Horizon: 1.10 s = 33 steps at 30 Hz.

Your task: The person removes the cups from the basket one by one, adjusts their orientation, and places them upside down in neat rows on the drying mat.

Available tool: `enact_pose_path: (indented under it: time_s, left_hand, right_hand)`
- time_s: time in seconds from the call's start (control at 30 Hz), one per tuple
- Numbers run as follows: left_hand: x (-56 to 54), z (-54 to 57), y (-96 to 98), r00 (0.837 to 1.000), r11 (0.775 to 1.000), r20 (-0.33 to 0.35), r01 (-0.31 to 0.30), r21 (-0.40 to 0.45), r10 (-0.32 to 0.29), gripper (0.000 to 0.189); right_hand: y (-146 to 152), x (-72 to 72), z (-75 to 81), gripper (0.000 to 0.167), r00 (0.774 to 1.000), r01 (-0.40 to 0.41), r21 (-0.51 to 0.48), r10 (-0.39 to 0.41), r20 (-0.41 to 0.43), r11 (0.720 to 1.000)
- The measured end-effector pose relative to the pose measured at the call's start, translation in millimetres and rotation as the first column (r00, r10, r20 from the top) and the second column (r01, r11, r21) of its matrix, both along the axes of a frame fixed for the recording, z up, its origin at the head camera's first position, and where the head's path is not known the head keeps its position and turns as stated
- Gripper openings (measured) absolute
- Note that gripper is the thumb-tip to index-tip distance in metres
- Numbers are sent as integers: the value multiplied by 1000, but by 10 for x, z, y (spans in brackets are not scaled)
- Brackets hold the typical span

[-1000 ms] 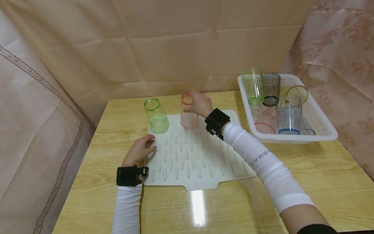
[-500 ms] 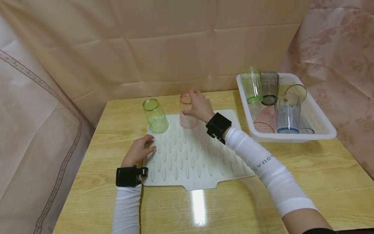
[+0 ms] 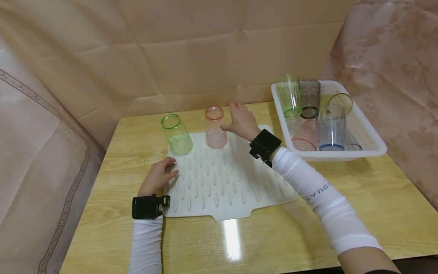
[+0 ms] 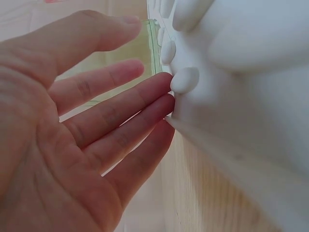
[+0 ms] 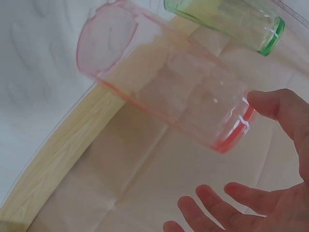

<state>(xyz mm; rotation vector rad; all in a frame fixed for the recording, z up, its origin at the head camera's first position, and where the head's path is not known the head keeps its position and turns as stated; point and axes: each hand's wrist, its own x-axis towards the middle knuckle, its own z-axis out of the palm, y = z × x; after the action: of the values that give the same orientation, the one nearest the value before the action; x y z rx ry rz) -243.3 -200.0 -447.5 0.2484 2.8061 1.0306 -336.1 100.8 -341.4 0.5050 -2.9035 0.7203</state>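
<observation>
A pink glass (image 3: 216, 129) stands upside down on the back of the white ribbed mat (image 3: 236, 209), its thick red base on top. Just right of it is my right hand (image 3: 242, 121), fingers spread and holding nothing; in the right wrist view the thumb (image 5: 270, 104) lies close by the base. To the left, a green glass (image 3: 178, 137) is also inverted on the mat's back left corner. My left hand (image 3: 158, 177) rests at the mat's left edge, its relaxed fingers (image 4: 130, 106) touching the edge in the left wrist view.
At the back right, a white plastic basket (image 3: 371, 146) holds several glasses, among them a green glass (image 3: 288, 93), a grey glass (image 3: 310, 97) and a blue-based glass (image 3: 330, 129). A beige cloth (image 3: 191, 61) hangs behind the wooden table (image 3: 113, 198).
My right hand has let go of the pink glass and moved a little right, its fingers opening. The pink glass stays standing on the mat. My left hand keeps its place at the mat's edge.
</observation>
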Motion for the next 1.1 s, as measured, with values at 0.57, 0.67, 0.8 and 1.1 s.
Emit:
enact_pose_path:
  time_s: [0.57, 0.67, 0.8, 1.1]
  left_hand:
    - [20, 7, 3, 998, 1000, 53, -26, 6, 26, 44]
    - [24, 1, -8, 999, 1000, 47, -26, -3, 26, 44]
    - [26, -6, -20, 999, 1000, 45, -19, -8, 19, 44]
    - [27, 20, -49, 999, 1000, 36, 5, -12, -4, 45]
  right_hand:
    - [594, 38, 205, 69, 991, 134, 85, -136, 9, 987]
    - [703, 26, 214, 68, 990, 140, 76, -142, 13, 987]
    - [821, 12, 206, 64, 989, 148, 81, -149, 8, 986]
    - [1043, 83, 279, 64, 980, 195, 111, -199, 27, 975]
